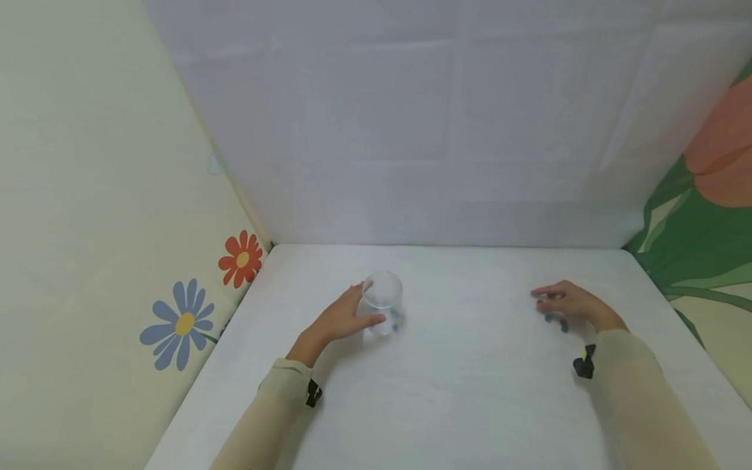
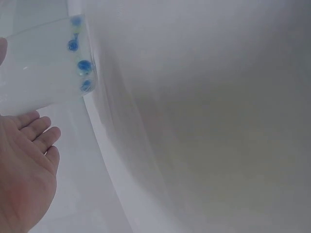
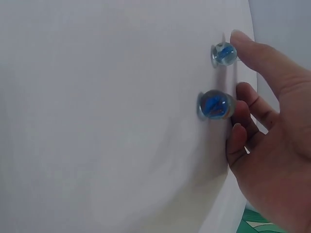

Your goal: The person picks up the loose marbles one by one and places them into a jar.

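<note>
On the left of the white table, my left hand (image 1: 337, 321) holds a clear cup (image 1: 384, 301), thumb on the near side and fingers on the far side. Several blue-and-clear marbles (image 2: 84, 66) lie at the bottom of the cup in the left wrist view. At the right, my right hand (image 1: 576, 307) hovers low over the cloth with its fingers loosely bent. Two glass marbles with blue swirls show beside it in the right wrist view: a larger-looking marble (image 3: 216, 105) near the bent fingers and a smaller-looking marble (image 3: 225, 53) by the fingertip.
A white cloth covers the table (image 1: 458, 391), and a white sheet (image 1: 411, 130) hangs behind it. Flower-printed panels stand on both sides, with a blue flower (image 1: 183, 324) at left and green leaves (image 1: 705, 241) at right. Dark straps sit at both wrists.
</note>
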